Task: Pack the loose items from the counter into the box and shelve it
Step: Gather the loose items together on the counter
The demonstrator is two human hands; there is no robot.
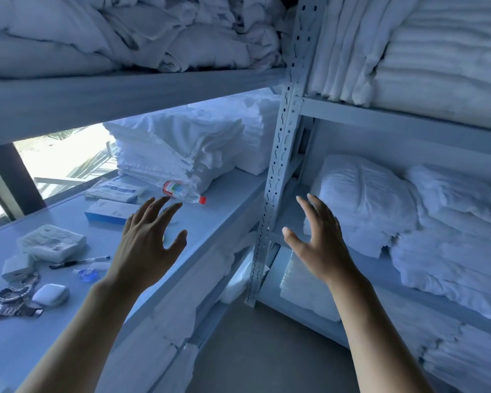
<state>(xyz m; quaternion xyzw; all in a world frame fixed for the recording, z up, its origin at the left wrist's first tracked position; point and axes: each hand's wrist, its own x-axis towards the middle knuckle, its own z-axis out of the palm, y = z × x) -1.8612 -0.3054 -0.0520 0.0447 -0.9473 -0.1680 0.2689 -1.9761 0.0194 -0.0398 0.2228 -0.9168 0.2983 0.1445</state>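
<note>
Currently both hands are raised with nothing in them: left hand (146, 239) hovers over the bench (54, 344), fingers (156, 204) spread and relaxed; right hand (316, 236) sits in front of the rack upright (278, 154), also splayed wide. I can't make out any packing box. Loose items lie on the bench: a plastic bottle with red cap (183, 192) on its side against the folded towel stack (179, 148), a blue-edged carton (109, 212), flat packets (116, 191), a white tray pack (51, 243), a pen (80, 262), a white earbud case (50, 294), watches (12, 293) at the left edge. Folded linens (442, 236) fill the right-hand shelves.
</note>
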